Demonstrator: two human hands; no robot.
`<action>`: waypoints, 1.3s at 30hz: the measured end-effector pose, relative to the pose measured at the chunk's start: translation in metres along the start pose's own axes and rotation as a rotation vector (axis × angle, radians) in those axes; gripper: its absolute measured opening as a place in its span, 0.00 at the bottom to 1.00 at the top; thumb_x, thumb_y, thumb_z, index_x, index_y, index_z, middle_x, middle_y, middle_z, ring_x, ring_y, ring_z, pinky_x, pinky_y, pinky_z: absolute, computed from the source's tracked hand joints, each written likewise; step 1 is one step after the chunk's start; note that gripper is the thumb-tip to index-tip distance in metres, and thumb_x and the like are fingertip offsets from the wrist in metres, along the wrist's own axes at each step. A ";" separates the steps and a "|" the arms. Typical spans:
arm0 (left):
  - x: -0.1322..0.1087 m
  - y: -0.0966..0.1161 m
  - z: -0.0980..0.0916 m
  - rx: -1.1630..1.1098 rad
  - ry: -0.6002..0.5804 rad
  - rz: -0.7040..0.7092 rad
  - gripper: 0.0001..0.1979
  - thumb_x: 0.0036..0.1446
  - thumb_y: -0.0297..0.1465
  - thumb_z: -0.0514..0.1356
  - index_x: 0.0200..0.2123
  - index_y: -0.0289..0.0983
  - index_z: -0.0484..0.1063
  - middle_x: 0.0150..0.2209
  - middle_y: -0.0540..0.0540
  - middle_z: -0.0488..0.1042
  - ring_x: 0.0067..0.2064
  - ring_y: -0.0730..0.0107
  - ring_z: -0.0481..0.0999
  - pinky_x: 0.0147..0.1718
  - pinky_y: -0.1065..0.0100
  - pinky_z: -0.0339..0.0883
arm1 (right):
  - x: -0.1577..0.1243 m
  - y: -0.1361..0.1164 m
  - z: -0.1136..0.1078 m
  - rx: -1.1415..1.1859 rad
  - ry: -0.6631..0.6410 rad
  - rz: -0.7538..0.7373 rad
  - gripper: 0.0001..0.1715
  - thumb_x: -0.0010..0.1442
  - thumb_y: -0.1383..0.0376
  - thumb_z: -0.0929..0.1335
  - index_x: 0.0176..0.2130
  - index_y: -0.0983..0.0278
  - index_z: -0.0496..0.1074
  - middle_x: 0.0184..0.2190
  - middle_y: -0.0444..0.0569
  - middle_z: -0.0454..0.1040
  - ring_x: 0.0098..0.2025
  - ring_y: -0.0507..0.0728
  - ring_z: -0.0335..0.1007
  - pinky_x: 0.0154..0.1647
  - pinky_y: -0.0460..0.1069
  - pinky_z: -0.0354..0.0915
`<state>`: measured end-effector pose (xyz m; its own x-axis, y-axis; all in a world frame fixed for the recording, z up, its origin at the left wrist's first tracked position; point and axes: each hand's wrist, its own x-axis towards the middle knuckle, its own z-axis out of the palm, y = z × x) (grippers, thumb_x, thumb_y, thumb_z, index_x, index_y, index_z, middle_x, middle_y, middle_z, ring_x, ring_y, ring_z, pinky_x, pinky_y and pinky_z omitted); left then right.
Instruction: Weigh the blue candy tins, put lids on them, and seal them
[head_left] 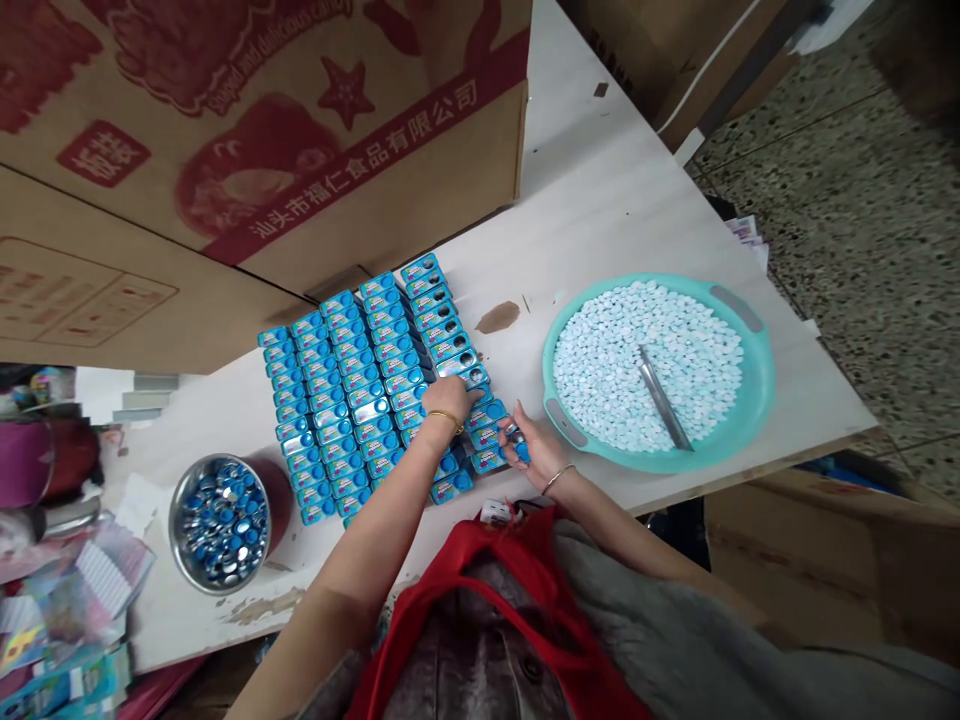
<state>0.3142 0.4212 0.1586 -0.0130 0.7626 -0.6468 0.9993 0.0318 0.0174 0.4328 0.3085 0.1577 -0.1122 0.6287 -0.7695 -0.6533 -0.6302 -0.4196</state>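
Rows of small blue candy tins [367, 375] lie side by side on the table. In the right-hand column, the farther tins [450, 345] have dark round openings at one end. My left hand [446, 402], wearing a gold bracelet, reaches onto this column with its fingers bent at a tin's end; what its fingertips hold, if anything, is hidden. My right hand [534, 452], just right of the nearer tins, is curled palm up around several small blue-and-silver round lids [519, 446].
A steel pot [180, 545] of similar blue-and-silver lids stands at left. On the right is a turquoise basin [761, 385] of pale candies [615, 350] with a metal scoop [664, 400]. A large carton [420, 210] rises behind the tins.
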 end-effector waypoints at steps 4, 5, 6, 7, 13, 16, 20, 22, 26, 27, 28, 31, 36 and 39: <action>-0.025 -0.005 0.007 -0.209 0.128 0.214 0.13 0.58 0.39 0.57 0.37 0.36 0.74 0.33 0.42 0.76 0.39 0.61 0.75 0.37 0.66 0.66 | 0.002 -0.002 0.005 0.027 -0.004 0.033 0.31 0.47 0.39 0.69 0.27 0.64 0.65 0.16 0.41 0.65 0.12 0.45 0.50 0.11 0.42 0.40; -0.034 -0.006 0.010 -0.306 0.142 0.324 0.12 0.57 0.38 0.58 0.40 0.37 0.73 0.33 0.44 0.75 0.37 0.64 0.75 0.37 0.67 0.66 | 0.002 -0.002 0.007 0.026 0.026 0.044 0.31 0.48 0.39 0.69 0.26 0.64 0.64 0.16 0.41 0.64 0.12 0.45 0.50 0.11 0.42 0.40; -0.043 -0.007 0.013 -0.388 0.148 0.438 0.13 0.56 0.36 0.59 0.43 0.37 0.72 0.34 0.46 0.75 0.37 0.66 0.74 0.38 0.68 0.65 | 0.004 -0.001 0.009 0.023 0.063 0.051 0.31 0.48 0.39 0.69 0.26 0.64 0.63 0.15 0.40 0.63 0.12 0.45 0.50 0.10 0.42 0.40; -0.051 -0.007 0.016 -0.438 0.155 0.535 0.13 0.54 0.34 0.59 0.44 0.37 0.71 0.35 0.46 0.74 0.37 0.67 0.73 0.39 0.68 0.65 | 0.005 0.000 0.012 0.022 0.098 0.054 0.31 0.48 0.39 0.69 0.26 0.63 0.63 0.14 0.38 0.61 0.12 0.45 0.49 0.10 0.42 0.41; -0.050 -0.004 0.018 -0.401 0.268 0.406 0.09 0.58 0.29 0.52 0.34 0.37 0.73 0.34 0.45 0.74 0.38 0.66 0.73 0.40 0.68 0.63 | 0.018 0.004 0.026 -0.018 0.067 -0.043 0.30 0.47 0.39 0.69 0.25 0.62 0.62 0.12 0.37 0.58 0.11 0.46 0.50 0.10 0.42 0.40; -0.021 -0.001 0.003 -0.324 0.234 0.156 0.09 0.59 0.34 0.53 0.34 0.38 0.73 0.32 0.45 0.76 0.37 0.65 0.74 0.36 0.68 0.63 | 0.021 0.001 0.022 -0.032 0.023 -0.057 0.28 0.46 0.41 0.71 0.28 0.62 0.63 0.15 0.39 0.64 0.11 0.46 0.51 0.11 0.43 0.40; 0.012 0.003 -0.018 -0.121 0.074 -0.001 0.11 0.55 0.40 0.58 0.31 0.39 0.74 0.37 0.43 0.78 0.43 0.59 0.76 0.36 0.67 0.64 | 0.020 -0.003 0.011 -0.062 -0.017 -0.063 0.27 0.45 0.45 0.72 0.32 0.61 0.63 0.16 0.38 0.66 0.12 0.46 0.51 0.12 0.42 0.40; 0.022 0.004 -0.024 -0.050 -0.015 -0.016 0.14 0.54 0.43 0.59 0.32 0.38 0.75 0.40 0.40 0.78 0.45 0.57 0.76 0.37 0.66 0.65 | 0.019 -0.005 0.008 -0.097 -0.031 -0.075 0.27 0.45 0.45 0.72 0.33 0.61 0.62 0.17 0.37 0.66 0.12 0.46 0.51 0.12 0.42 0.40; 0.029 0.005 -0.027 -0.004 -0.051 -0.028 0.18 0.53 0.46 0.60 0.35 0.36 0.75 0.43 0.37 0.77 0.46 0.54 0.75 0.39 0.65 0.66 | 0.018 -0.007 0.011 -0.225 -0.034 -0.117 0.27 0.47 0.45 0.70 0.36 0.60 0.62 0.17 0.36 0.67 0.12 0.45 0.52 0.13 0.41 0.41; 0.027 0.005 -0.026 -0.004 -0.044 -0.029 0.18 0.53 0.46 0.60 0.36 0.36 0.75 0.43 0.37 0.76 0.47 0.53 0.75 0.40 0.64 0.66 | 0.018 -0.008 0.013 -0.253 -0.038 -0.128 0.27 0.48 0.45 0.70 0.37 0.60 0.62 0.17 0.35 0.67 0.11 0.45 0.52 0.13 0.41 0.42; 0.023 0.004 -0.025 -0.011 -0.023 -0.024 0.18 0.53 0.45 0.60 0.36 0.36 0.75 0.42 0.37 0.76 0.47 0.53 0.75 0.40 0.64 0.66 | 0.019 -0.009 0.015 -0.268 -0.041 -0.140 0.27 0.48 0.44 0.70 0.38 0.60 0.62 0.17 0.35 0.67 0.11 0.45 0.52 0.12 0.41 0.42; 0.005 -0.001 -0.015 -0.153 0.110 0.114 0.13 0.56 0.39 0.59 0.39 0.36 0.74 0.39 0.40 0.76 0.44 0.58 0.75 0.42 0.63 0.66 | 0.022 -0.012 0.022 -0.241 -0.047 -0.160 0.31 0.48 0.43 0.69 0.43 0.60 0.61 0.16 0.34 0.67 0.10 0.45 0.51 0.12 0.41 0.42; -0.027 -0.015 0.005 -0.604 0.060 0.628 0.07 0.57 0.29 0.56 0.35 0.37 0.75 0.37 0.46 0.73 0.42 0.69 0.71 0.46 0.67 0.64 | 0.029 -0.012 0.033 -0.174 -0.023 -0.124 0.37 0.47 0.43 0.70 0.49 0.59 0.59 0.18 0.32 0.65 0.09 0.44 0.50 0.10 0.40 0.42; -0.029 -0.022 0.006 -0.744 0.003 0.682 0.05 0.55 0.28 0.58 0.29 0.35 0.73 0.35 0.47 0.72 0.41 0.69 0.70 0.46 0.67 0.64 | 0.032 -0.011 0.040 -0.173 0.025 -0.100 0.37 0.46 0.41 0.70 0.47 0.58 0.59 0.22 0.34 0.67 0.09 0.43 0.50 0.09 0.40 0.42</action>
<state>0.2931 0.3944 0.1729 0.5522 0.7701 -0.3194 0.5186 -0.0173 0.8549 0.4066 0.3538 0.1568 -0.0331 0.6819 -0.7307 -0.5219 -0.6352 -0.5692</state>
